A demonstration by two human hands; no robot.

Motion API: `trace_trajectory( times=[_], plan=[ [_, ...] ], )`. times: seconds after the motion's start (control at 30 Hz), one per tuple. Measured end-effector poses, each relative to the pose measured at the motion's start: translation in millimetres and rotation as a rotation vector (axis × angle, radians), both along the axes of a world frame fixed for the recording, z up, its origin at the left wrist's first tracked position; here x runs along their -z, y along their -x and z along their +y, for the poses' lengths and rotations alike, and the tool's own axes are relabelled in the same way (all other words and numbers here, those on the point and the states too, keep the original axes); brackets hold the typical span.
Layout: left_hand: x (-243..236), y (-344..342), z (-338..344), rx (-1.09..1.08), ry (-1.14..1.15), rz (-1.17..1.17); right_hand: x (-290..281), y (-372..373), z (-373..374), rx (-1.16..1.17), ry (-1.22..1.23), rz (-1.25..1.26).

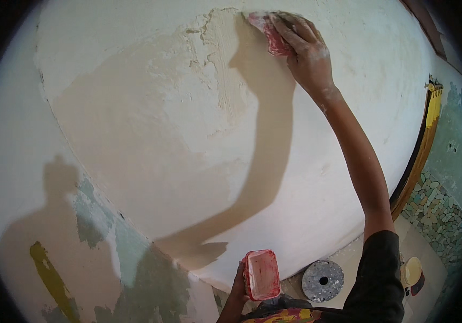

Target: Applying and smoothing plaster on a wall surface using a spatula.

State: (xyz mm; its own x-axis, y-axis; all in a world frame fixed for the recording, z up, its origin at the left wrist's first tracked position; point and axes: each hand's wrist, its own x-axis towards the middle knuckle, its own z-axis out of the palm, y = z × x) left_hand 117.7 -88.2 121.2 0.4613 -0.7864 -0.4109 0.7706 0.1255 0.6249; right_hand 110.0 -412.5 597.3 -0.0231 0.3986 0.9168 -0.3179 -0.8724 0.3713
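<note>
My right hand (305, 49) is raised high on the wall (328, 161), its fingers wrapped over a red plastic scraper (275, 40) smeared with white plaster. The scraper's left edge is against the wall or very close to it. Just left of it lies a rough patch of thick cream plaster (217, 70) with ridges and crumbs. Low down, my left hand (240, 283) grips a red rectangular tub (263, 274) by its left side. A pale paste coats the inside of the tub. Most of the left fingers are hidden behind it.
A grey speckled round block (322, 281) with a centre hole sits on the floor below. A cream container (411, 271) stands at lower right. Further right are a wooden door frame (415, 172) and pebble tiling (438, 210). The wall corner (118, 215) runs down the left.
</note>
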Motion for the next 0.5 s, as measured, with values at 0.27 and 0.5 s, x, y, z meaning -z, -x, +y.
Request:
trace_trajectory(
  times=[0.27, 0.5],
  plan=[
    [29.6, -35.8, 1.4, 0.206, 0.431, 0.307, 66.6, -15.2, 11.4, -0.053, -0.075, 0.029],
    [18.8, -30.2, -3.7, 0.147, 0.388, 0.239, 184.5, 20.6, 56.6, 0.036, -0.282, 0.307]
  ],
)
